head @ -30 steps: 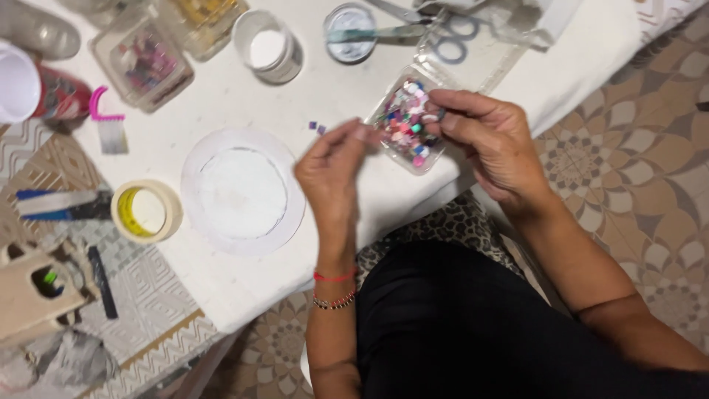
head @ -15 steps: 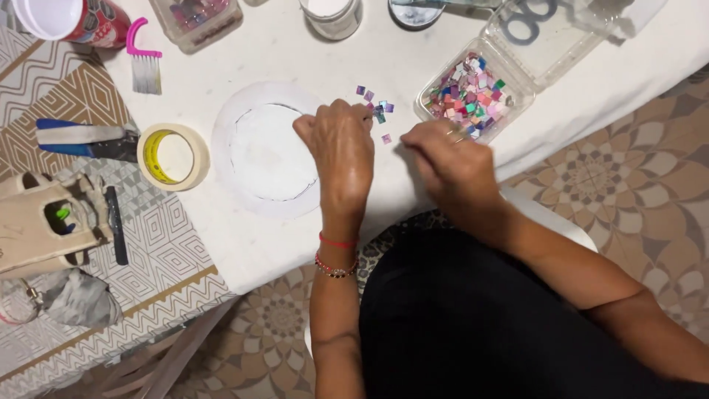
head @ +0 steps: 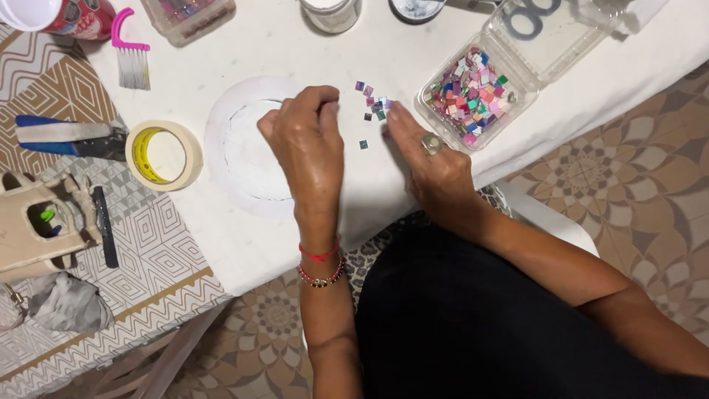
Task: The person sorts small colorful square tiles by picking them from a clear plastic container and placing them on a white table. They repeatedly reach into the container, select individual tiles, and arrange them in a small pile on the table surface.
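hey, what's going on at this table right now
A person sits at a white table with both hands over a small scatter of coloured square tiles. The left hand hovers with its fingers pinched just beside them, partly over a white paper disc. The right hand touches the tiles with its fingertips. An open clear box of more tiles sits just right of them.
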